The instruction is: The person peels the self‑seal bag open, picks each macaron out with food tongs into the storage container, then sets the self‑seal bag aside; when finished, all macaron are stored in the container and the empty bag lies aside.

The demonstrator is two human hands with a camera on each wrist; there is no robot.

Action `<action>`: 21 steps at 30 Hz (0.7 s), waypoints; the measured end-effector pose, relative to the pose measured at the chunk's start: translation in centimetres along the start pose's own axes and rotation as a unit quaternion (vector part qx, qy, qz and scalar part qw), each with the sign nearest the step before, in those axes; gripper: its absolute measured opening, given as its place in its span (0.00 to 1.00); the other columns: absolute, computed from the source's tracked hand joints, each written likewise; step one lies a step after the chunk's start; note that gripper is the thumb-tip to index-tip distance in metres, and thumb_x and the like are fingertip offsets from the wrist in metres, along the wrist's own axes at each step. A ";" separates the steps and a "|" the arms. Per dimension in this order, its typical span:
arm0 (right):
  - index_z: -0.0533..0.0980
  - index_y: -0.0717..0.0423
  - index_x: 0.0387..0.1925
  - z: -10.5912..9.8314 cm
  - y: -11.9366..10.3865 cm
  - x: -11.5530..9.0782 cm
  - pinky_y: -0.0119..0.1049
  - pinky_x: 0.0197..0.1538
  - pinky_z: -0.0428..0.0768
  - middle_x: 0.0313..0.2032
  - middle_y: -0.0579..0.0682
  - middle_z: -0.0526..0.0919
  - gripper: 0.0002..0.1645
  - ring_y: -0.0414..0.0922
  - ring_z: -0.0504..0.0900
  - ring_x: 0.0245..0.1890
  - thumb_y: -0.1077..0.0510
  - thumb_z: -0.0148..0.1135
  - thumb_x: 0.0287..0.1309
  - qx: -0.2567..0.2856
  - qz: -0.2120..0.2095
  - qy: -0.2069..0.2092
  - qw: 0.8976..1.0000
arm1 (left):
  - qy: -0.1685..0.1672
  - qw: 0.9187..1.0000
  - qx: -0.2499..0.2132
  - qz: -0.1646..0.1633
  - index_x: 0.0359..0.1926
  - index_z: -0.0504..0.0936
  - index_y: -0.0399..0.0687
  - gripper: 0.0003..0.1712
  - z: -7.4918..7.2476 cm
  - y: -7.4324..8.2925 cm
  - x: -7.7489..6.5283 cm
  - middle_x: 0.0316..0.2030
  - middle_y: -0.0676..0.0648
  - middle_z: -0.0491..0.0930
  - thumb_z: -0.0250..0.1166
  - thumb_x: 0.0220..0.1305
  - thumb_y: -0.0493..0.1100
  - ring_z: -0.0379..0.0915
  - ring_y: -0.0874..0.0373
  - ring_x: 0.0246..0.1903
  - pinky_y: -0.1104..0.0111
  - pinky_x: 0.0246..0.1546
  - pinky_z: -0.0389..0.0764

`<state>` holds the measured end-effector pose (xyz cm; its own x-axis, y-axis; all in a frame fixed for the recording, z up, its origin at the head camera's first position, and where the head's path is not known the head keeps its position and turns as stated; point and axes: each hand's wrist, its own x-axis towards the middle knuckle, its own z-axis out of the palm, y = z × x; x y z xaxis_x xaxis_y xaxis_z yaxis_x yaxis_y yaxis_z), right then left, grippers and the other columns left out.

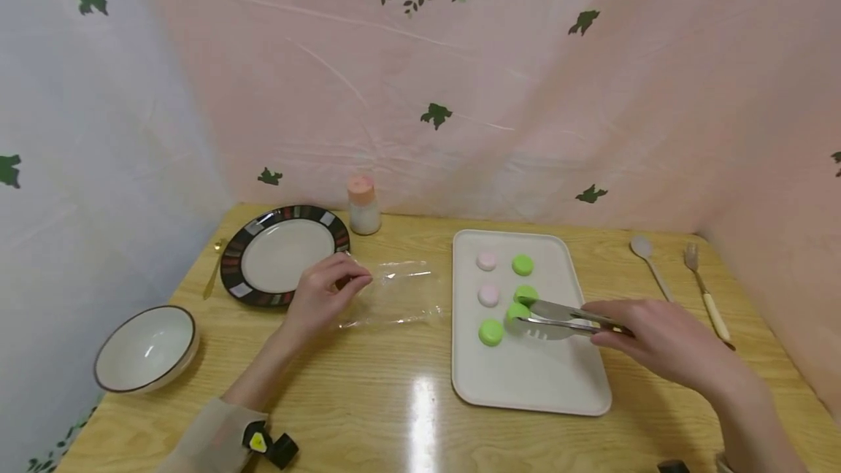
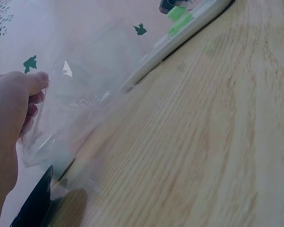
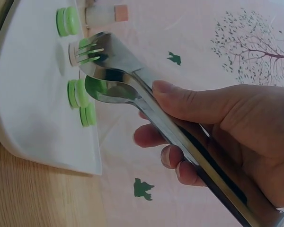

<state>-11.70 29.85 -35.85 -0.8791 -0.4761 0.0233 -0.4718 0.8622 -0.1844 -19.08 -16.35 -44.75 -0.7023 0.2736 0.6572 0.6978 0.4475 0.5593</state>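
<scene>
My left hand [image 1: 326,290] pinches the edge of a clear plastic bag [image 1: 401,294], its thumb and fingertips together at the bag's left end. In the left wrist view the see-through bag [image 2: 80,101] hangs from those fingers above the wood. My right hand [image 1: 657,345] grips metal serving tongs [image 1: 565,312], one of whose ends is slotted like a fork. Their tips are slightly apart and overlap a green macaron [image 1: 517,312] on the white tray [image 1: 525,389]. Several green macarons and two pale pink macarons [image 1: 488,295] lie on this tray.
A dark-rimmed plate [image 1: 233,268] stands behind the left hand, with a small gold utensil [image 1: 212,276] beside it. A white bowl [image 1: 146,349] is at the left edge. A pink-capped jar [image 1: 364,210] stands at the back. A spoon [image 1: 650,261] and fork [image 1: 706,290] lie right.
</scene>
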 end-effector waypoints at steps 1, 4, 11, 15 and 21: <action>0.79 0.37 0.47 0.0 0.0 -0.1 0.25 0.27 0.68 0.33 0.27 0.80 0.16 0.25 0.68 0.25 0.43 0.63 0.56 -0.002 0.001 0.001 1.000 | 0.002 1.000 -0.001 0.001 0.32 0.85 0.53 0.05 0.0 -0.1 0.0 0.29 0.56 0.80 0.69 0.55 0.38 0.70 0.68 0.27 0.82 0.27 0.71; 0.78 0.35 0.46 0.1 0.0 -0.4 0.25 0.27 0.67 0.31 0.26 0.78 0.15 0.25 0.67 0.24 0.45 0.65 0.55 -0.008 0.004 0.005 1.000 | 0.009 1.000 -0.003 0.008 0.32 0.85 0.52 0.05 0.1 -0.2 0.1 0.30 0.56 0.80 0.69 0.55 0.37 0.71 0.68 0.28 0.82 0.26 0.71; 0.78 0.32 0.46 0.1 0.0 -1.0 0.25 0.27 0.68 0.30 0.24 0.77 0.15 0.24 0.67 0.24 0.44 0.65 0.54 -0.016 0.014 0.006 1.000 | 0.016 1.000 -0.004 0.019 0.32 0.85 0.53 0.06 0.1 -0.2 0.2 0.29 0.57 0.79 0.70 0.54 0.37 0.71 0.68 0.28 0.83 0.26 0.71; 0.78 0.34 0.48 0.0 0.1 -1.0 0.25 0.26 0.67 0.31 0.25 0.77 0.17 0.24 0.66 0.25 0.42 0.63 0.55 -0.016 0.012 0.000 1.000 | 0.014 1.000 -0.004 0.020 0.32 0.85 0.51 0.05 0.0 -0.3 0.2 0.29 0.56 0.79 0.70 0.54 0.36 0.71 0.68 0.28 0.83 0.26 0.71; 0.77 0.33 0.45 0.0 0.4 -1.2 0.25 0.26 0.65 0.28 0.23 0.74 0.16 0.25 0.66 0.24 0.43 0.65 0.53 -0.025 0.012 0.009 1.000 | 0.010 1.000 -0.001 0.010 0.32 0.85 0.52 0.04 -0.2 -0.3 0.1 0.30 0.56 0.79 0.69 0.55 0.38 0.71 0.68 0.28 0.82 0.26 0.71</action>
<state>-10.84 30.79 -35.96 -0.8911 -0.4523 0.0365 -0.4529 0.8812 -0.1356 -19.30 -16.68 -44.76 -0.6852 0.2652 0.6784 0.7119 0.4406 0.5468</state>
